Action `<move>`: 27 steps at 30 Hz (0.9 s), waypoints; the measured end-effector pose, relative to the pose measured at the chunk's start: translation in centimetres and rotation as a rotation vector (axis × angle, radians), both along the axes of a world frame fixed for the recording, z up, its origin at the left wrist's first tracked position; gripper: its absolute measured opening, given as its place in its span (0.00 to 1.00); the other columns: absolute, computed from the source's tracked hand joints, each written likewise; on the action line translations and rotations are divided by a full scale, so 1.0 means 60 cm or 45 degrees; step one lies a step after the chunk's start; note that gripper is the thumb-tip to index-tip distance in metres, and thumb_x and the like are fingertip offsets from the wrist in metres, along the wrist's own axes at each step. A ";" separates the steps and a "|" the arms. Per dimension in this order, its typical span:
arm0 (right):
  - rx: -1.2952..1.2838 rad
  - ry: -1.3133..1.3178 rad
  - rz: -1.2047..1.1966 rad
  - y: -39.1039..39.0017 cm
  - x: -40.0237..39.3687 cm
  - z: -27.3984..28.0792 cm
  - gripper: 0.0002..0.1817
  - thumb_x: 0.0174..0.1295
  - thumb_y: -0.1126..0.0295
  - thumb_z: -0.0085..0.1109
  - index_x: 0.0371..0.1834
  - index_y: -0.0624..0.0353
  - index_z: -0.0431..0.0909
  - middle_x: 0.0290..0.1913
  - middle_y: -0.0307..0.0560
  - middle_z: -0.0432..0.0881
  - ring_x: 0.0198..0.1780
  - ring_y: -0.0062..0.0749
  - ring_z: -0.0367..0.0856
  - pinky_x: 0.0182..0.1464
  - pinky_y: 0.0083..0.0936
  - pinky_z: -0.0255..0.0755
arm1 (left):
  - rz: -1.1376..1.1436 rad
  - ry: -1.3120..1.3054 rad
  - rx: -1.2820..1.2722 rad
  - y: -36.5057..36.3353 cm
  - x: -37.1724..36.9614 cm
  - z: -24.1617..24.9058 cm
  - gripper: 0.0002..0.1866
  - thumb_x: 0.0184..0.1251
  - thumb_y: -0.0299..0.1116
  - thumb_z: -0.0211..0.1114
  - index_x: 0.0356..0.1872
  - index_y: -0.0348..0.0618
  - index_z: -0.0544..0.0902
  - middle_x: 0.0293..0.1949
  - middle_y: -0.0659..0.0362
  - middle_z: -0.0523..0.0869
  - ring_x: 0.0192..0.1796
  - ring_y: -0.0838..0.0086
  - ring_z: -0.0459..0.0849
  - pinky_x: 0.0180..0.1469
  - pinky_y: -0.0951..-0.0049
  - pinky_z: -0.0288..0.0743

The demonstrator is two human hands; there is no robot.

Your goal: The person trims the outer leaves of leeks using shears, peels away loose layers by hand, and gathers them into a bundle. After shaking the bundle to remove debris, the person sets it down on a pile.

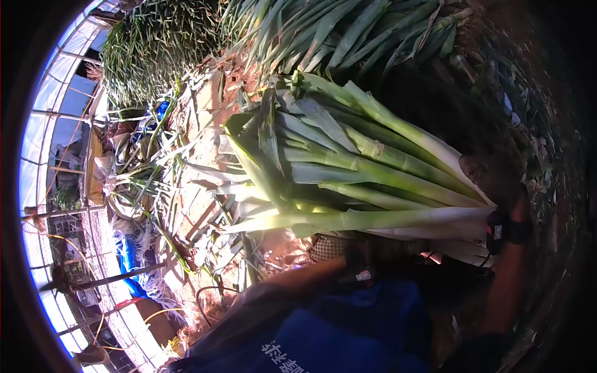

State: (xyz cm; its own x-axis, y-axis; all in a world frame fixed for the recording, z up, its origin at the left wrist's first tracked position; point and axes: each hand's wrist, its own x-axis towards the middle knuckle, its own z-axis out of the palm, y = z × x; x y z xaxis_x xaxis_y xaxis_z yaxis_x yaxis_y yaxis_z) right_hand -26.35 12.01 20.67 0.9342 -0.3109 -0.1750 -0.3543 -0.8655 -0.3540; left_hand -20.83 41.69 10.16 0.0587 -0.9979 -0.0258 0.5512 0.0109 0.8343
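A large bunch of green onions (379,165) lies across the middle of the view, leafy tops to the left and white ends to the right. My right hand (491,177), in deep shadow, is closed around the white ends; a small device is strapped at its wrist. My left hand (359,253) reaches in under the near side of the bunch, with another strapped device (363,275) at the wrist. The stalks and shadow hide its fingers, so its grip does not show. One thick stalk runs along the bunch's near edge.
More green onions (336,31) are heaped at the top, beside another dense green pile (161,50). Loose leaves and trimmings (180,180) litter the sunlit ground. A metal frame (56,168) with sheeting stands at the left, near blue plastic (127,264).
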 end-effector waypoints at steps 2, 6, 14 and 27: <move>-0.065 0.154 -0.027 0.008 0.011 0.027 0.29 0.79 0.42 0.57 0.45 0.60 0.92 0.37 0.59 0.89 0.42 0.49 0.85 0.54 0.49 0.75 | 0.017 0.089 0.047 0.004 -0.006 -0.004 0.30 0.79 0.49 0.70 0.72 0.39 0.78 0.66 0.54 0.85 0.66 0.69 0.82 0.69 0.65 0.79; -0.100 0.137 -0.031 -0.001 -0.010 0.007 0.28 0.75 0.45 0.64 0.47 0.65 0.89 0.40 0.61 0.87 0.43 0.56 0.84 0.56 0.52 0.74 | 0.035 0.259 0.115 0.009 -0.016 -0.010 0.31 0.79 0.49 0.70 0.72 0.39 0.78 0.66 0.54 0.85 0.66 0.69 0.82 0.69 0.64 0.79; 0.114 0.319 -0.180 0.031 -0.009 0.043 0.44 0.68 0.38 0.68 0.73 0.65 0.76 0.45 0.63 0.86 0.55 0.55 0.84 0.58 0.50 0.75 | 0.073 0.531 0.210 0.007 -0.023 -0.019 0.31 0.78 0.49 0.71 0.72 0.40 0.78 0.66 0.54 0.85 0.67 0.69 0.82 0.70 0.64 0.78; 0.572 0.420 -0.543 0.117 0.006 0.084 0.36 0.64 0.44 0.74 0.63 0.64 0.84 0.52 0.54 0.91 0.53 0.37 0.88 0.60 0.37 0.79 | 0.137 0.234 0.051 0.132 -0.037 -0.063 0.33 0.79 0.51 0.70 0.75 0.44 0.75 0.70 0.49 0.82 0.72 0.63 0.80 0.75 0.59 0.73</move>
